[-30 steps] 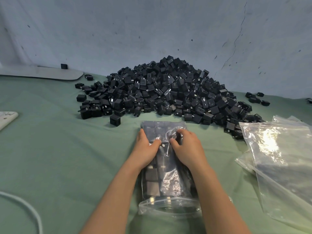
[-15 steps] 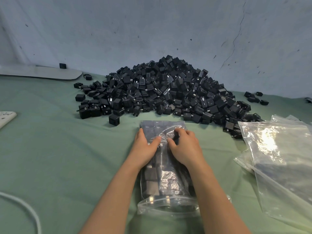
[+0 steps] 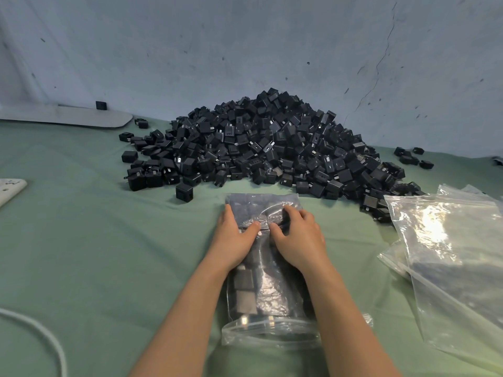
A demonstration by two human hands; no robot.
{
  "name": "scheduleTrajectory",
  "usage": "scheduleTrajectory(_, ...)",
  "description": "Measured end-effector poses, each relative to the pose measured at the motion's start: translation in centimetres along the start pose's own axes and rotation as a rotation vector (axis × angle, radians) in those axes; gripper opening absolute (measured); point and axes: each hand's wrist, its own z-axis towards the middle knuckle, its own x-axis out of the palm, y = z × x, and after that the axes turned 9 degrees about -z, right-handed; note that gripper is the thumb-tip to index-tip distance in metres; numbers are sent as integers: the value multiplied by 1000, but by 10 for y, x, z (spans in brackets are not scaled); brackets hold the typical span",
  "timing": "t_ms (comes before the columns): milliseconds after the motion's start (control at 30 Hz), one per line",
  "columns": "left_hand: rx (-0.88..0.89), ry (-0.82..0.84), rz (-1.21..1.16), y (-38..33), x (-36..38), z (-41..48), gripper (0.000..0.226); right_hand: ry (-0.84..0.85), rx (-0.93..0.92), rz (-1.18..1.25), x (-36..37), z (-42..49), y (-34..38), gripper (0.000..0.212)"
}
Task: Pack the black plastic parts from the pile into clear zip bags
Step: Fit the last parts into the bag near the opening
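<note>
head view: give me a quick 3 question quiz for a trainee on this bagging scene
1. True or false: the left hand and right hand both touch the zip bag.
2. The pile of black parts lies: A) beyond the bag; B) nearer the person than the bag; C) inside a box.
3. Fill in: the loose clear bags lie on the person's ____ side.
Key: 1 true; 2 A; 3 right.

The white cable [image 3: 54, 342] and spare bags [image 3: 449, 240] run past the edges.
</note>
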Motion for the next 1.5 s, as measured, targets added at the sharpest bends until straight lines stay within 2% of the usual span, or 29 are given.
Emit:
scheduleTrajectory(233,-41,-21,-108,1,0,0,66,27,4,30,-4,-1,0,60)
scheduleTrajectory(300,-47,-87,-129,2,-2,3,68,39,5,42,-9,-1,-1,61)
scheduleTrajectory(367,-43,-236,-34,1,-9,12,73,19,-2,39,-15,0,1,60)
scheduleTrajectory(433,-18,-395,140,1,-22,23,67,-14,-50,32,-20,2,12,56)
scheduleTrajectory(500,-6,-487,334,3,-38,36,63,-27,-137,34,-23,5,30,51)
scheduleTrajectory(567,6,-503,494,6,-51,49,65,-12,-224,44,-25,10,51,48)
scheduleTrajectory(667,-8,-435,650,9,-60,67,66,65,-289,5,-19,17,75,46)
scheduleTrajectory(767,-56,-396,721,12,-61,77,54,146,-306,-43,-9,22,87,45)
scheduleTrajectory(867,-19,-513,638,11,-64,76,26,165,-311,-29,-3,24,89,44)
scheduleTrajectory(967,102,-557,382,1,-64,70,9,104,-325,53,-3,24,84,40)
scheduleTrajectory(1033,130,-513,10,-12,-59,65,13,30,-331,218,-8,22,78,29)
scheduleTrajectory(1100,40,-376,-448,-28,-50,51,22,-42,-326,407,-14,14,72,15)
scheduleTrajectory(1167,-48,-217,-660,-39,-43,33,26,-84,-342,533,-20,4,64,18)
scheduleTrajectory(1267,-78,-85,-658,-46,-36,7,30,-29,-403,533,-27,-14,49,18)
scheduleTrajectory(1433,-87,123,-437,-54,-29,-29,36,83,-501,499,-38,-49,24,24)
scheduleTrajectory(1500,-86,147,-383,-57,-28,-39,38,128,-526,498,-41,-64,13,26)
